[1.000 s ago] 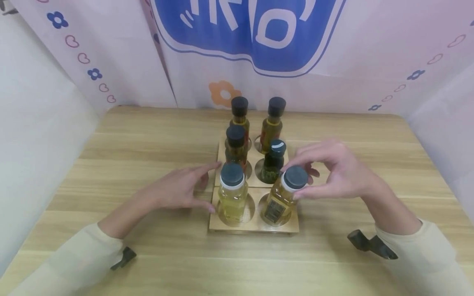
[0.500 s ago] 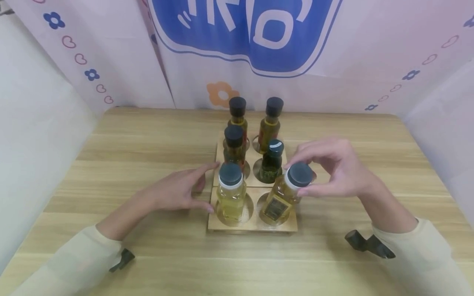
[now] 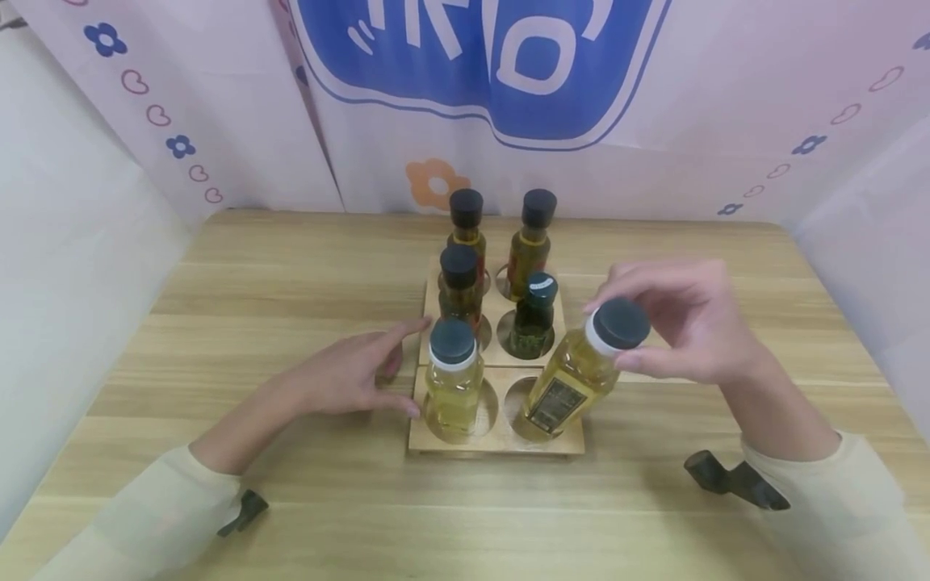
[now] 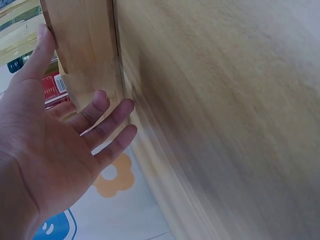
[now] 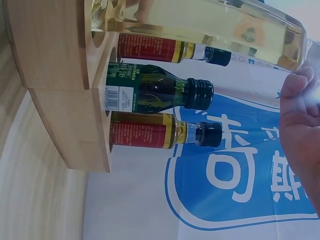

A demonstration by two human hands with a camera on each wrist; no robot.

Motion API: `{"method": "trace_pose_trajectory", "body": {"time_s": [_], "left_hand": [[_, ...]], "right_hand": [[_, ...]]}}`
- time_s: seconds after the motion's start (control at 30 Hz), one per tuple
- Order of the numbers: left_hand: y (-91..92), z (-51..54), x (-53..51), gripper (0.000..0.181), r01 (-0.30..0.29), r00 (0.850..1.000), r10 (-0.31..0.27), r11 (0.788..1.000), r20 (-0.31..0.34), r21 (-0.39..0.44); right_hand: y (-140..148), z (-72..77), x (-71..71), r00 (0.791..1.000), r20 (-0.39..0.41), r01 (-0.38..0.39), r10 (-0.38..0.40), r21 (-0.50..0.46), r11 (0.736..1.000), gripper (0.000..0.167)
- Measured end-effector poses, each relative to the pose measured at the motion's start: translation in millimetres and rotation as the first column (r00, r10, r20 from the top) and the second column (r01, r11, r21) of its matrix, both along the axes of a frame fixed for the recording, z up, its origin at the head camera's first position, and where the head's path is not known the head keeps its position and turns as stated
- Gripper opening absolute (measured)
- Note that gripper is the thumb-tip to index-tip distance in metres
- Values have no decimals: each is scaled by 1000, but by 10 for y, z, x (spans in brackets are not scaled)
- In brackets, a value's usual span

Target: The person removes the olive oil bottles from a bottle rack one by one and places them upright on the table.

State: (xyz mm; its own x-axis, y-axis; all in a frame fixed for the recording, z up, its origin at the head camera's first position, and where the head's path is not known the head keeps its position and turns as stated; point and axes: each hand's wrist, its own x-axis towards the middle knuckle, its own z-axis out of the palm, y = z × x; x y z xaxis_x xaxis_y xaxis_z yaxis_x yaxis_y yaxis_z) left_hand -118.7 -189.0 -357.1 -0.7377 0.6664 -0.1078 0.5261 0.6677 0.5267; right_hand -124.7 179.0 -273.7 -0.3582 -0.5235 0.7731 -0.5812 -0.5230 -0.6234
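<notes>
My right hand (image 3: pixel 690 327) grips an oil bottle (image 3: pixel 570 375) with a dark cap just below that cap, between thumb and fingers. The bottle leans right, drawn partly up from the front right hole of a wooden bottle rack (image 3: pixel 501 442); its lower end still overlaps that hole. In the right wrist view its pale glass (image 5: pixel 210 25) lies across the top. My left hand (image 3: pixel 356 373) is at the rack's left side, thumb and index finger spread; the left wrist view shows the thumb at the rack's wall (image 4: pixel 82 40). A pale oil bottle (image 3: pixel 455 383) stands in the front left hole.
Behind stand a small dark green bottle (image 3: pixel 534 319) and several black-capped bottles, such as the back right one (image 3: pixel 529 254) and the middle left one (image 3: pixel 459 290). The rack sits on a wooden table (image 3: pixel 327 500). A printed cloth (image 3: pixel 276 161) hangs behind it.
My right hand has moved up and to the right, raising the oil bottle and tilting it further right. My left hand has kept its place beside the rack.
</notes>
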Motion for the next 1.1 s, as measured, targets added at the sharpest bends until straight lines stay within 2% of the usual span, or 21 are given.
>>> {"method": "trace_pose_trajectory", "body": {"time_s": [0.33, 0.5, 0.77, 1.1], "left_hand": [[9, 10, -4, 115, 1, 1000, -2, 1000, -16, -16], [8, 1, -9, 115, 3, 1000, -4, 1000, -20, -17], [-2, -13, -5, 115, 8, 1000, -8, 1000, -18, -2], [0, -14, 1, 114, 4, 1000, -4, 1000, -14, -15]], "right_hand": [[69, 127, 49, 999, 30, 40, -38, -70, 997, 35], [157, 195, 64, 994, 51, 103, -97, -122, 987, 33], [335, 221, 86, 984, 80, 169, -160, -119, 978, 32], [417, 241, 122, 976, 109, 198, -187, -108, 974, 30]]}}
